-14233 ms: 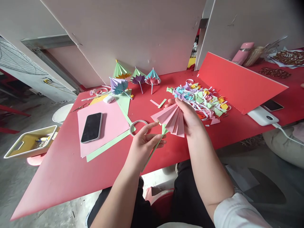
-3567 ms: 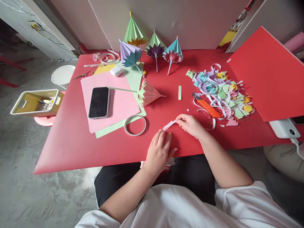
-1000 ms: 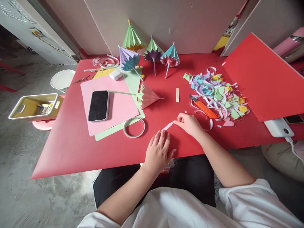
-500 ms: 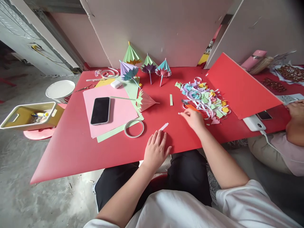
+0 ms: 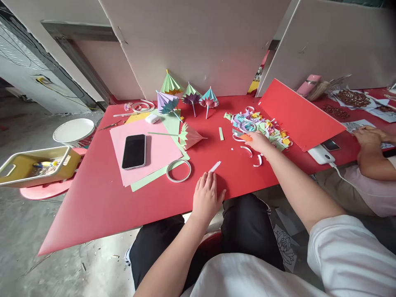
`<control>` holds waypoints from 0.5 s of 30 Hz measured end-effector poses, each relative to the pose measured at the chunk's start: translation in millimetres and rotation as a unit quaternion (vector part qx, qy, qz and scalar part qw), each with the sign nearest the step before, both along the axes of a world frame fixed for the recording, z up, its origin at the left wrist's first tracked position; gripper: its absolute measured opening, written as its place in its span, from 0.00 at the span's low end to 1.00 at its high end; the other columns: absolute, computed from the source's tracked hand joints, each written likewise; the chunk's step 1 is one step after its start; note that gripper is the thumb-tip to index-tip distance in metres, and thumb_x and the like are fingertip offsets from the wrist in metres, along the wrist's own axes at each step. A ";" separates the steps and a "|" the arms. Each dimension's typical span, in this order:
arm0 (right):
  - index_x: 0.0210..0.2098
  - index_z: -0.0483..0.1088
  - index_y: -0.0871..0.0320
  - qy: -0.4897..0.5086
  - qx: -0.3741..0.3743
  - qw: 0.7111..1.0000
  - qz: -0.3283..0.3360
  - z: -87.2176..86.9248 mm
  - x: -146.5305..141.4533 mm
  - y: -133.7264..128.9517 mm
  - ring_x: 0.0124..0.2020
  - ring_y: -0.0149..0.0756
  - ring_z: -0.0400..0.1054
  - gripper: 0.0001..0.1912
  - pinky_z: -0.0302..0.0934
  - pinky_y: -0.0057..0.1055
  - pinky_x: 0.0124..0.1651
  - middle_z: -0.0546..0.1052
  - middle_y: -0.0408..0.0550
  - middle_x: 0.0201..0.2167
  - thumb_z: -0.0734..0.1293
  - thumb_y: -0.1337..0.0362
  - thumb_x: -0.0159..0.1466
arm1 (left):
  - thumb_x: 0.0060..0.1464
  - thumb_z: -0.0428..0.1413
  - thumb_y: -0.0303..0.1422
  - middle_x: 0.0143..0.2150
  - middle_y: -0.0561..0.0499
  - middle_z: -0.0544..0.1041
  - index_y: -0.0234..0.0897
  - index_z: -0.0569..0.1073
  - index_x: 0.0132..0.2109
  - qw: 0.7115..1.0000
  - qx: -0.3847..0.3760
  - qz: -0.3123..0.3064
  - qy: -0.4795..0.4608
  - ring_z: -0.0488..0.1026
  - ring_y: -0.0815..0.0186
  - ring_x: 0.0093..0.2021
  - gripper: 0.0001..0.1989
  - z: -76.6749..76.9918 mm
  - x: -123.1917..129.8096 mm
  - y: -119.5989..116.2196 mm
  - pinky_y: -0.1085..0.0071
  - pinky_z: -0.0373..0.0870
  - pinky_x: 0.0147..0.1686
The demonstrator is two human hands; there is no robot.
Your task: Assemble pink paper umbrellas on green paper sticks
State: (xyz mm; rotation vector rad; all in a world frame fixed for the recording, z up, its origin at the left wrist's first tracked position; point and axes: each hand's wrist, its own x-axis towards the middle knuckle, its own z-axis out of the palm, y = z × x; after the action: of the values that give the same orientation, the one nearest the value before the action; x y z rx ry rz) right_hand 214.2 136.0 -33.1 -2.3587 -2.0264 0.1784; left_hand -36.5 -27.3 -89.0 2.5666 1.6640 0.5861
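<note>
My left hand (image 5: pixel 206 196) lies flat on the red table, its fingertips by a small white strip (image 5: pixel 215 166). My right hand (image 5: pixel 257 141) is closed on the orange handle of scissors (image 5: pixel 246 137) at the near side of a heap of paper scraps (image 5: pixel 269 128). Its fingers partly hide the handle. A tiny white bit (image 5: pixel 232 149) and curled white strips (image 5: pixel 247 151) lie below this hand. A short green paper strip (image 5: pixel 221 133) is between my hands and the standing umbrellas. A pink paper umbrella (image 5: pixel 193 137) with a green stick lies on its side.
Folded paper umbrellas (image 5: pixel 208 99) stand along the wall. At left are a phone (image 5: pixel 134 152) on pink paper (image 5: pixel 161 144) and a tape roll (image 5: pixel 178 170). A red board (image 5: pixel 300 115) leans at right, near a power bank (image 5: pixel 321 155) and another person's hands (image 5: pixel 368 136).
My right hand has moved up and right onto the scissors, leaving a tiny white bit on the table. Curled strips now lie apart from the heap. My left hand stays flat.
</note>
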 end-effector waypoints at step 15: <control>0.49 0.64 0.59 0.010 0.033 0.999 -0.012 40.6 -10.8 -30.9 0.32 0.42 0.69 0.22 0.57 0.32 0.32 0.75 0.55 0.35 0.49 0.57 0.66 | 0.59 0.47 0.39 0.55 0.34 0.69 0.21 0.64 0.55 1.000 0.003 0.001 0.007 0.64 0.53 0.57 0.25 2.0 -5.4 4.7 0.60 0.65 0.52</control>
State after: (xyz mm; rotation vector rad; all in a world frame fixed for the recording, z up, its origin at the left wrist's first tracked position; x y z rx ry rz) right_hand 203.4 105.0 7.5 -2.3319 -1.9623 0.1323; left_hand -41.9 -22.7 -86.9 2.5792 1.6719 0.5759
